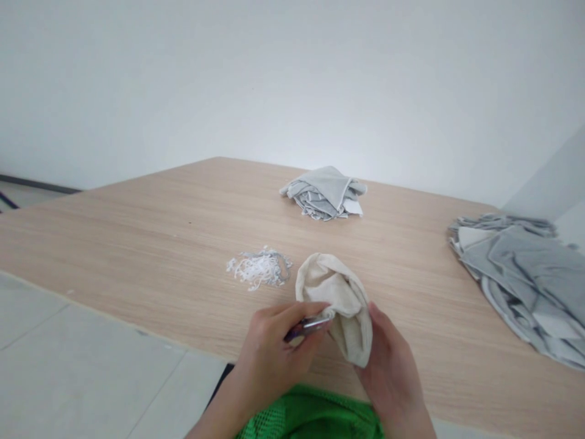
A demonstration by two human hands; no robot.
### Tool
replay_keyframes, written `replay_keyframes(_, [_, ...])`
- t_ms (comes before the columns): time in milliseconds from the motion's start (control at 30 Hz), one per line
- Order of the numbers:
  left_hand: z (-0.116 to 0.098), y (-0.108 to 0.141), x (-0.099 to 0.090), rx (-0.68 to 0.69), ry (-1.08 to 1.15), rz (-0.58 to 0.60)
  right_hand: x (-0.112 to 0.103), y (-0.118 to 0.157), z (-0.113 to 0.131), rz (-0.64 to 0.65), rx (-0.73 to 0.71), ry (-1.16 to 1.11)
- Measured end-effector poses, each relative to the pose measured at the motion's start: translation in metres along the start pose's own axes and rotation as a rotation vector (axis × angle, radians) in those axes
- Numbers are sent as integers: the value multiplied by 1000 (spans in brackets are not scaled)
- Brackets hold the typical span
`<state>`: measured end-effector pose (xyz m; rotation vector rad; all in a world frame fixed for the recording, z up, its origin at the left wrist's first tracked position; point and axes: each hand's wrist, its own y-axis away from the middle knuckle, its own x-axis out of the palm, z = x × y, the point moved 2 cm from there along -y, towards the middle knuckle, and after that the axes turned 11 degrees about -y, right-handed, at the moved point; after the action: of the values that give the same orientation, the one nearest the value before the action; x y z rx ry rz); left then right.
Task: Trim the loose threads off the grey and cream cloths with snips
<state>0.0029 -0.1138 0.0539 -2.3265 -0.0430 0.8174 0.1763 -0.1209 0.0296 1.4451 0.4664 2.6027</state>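
Observation:
A cream cloth piece (340, 289), gathered into a rounded, cap-like shape with a thick rim, is held just above the front of the table. My right hand (393, 360) grips its right edge, the thumb on the near side and the other fingers partly hidden. My left hand (286, 341) is closed around a small shiny metal tool (309, 327) with a dark end; its tip meets the cloth, and its exact kind is unclear. Left of the cloth lies a loose pile of white and grey thread scraps (262, 268).
Folded grey cloths (326, 189) are stacked near the back of the wooden table (159, 244). A larger heap of grey cloths (525, 268) lies at the right. Green mesh fabric (311, 414) shows below my hands, and a white wall (274, 79) stands behind.

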Motion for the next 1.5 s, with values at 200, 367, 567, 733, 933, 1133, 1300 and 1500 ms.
replay_keyframes(200, [22,-20,36,-72,18,147,-22,-30,14,-67,-99,75])
replay_keyframes(367, [31,-9,49,-160,42,168,-45,-29,30,-9,-105,480])
replay_keyframes(567, [35,5,53,-206,59,189,-70,-10,77,-58,-243,1042])
replay_keyframes(733, [36,7,55,-220,68,184,-64,3,86,-84,-605,1217])
replay_keyframes(933, [34,11,57,-207,74,203,-23,8,53,352,-1028,1465])
replay_keyframes(1133, [39,12,59,-206,89,200,-27,-25,24,528,-861,1436])
replay_keyframes(1300, [37,12,59,-220,102,250,-38,-32,22,487,-784,1311])
replay_keyframes(1500, [32,11,57,-240,138,325,-38,-31,20,463,-877,1259])
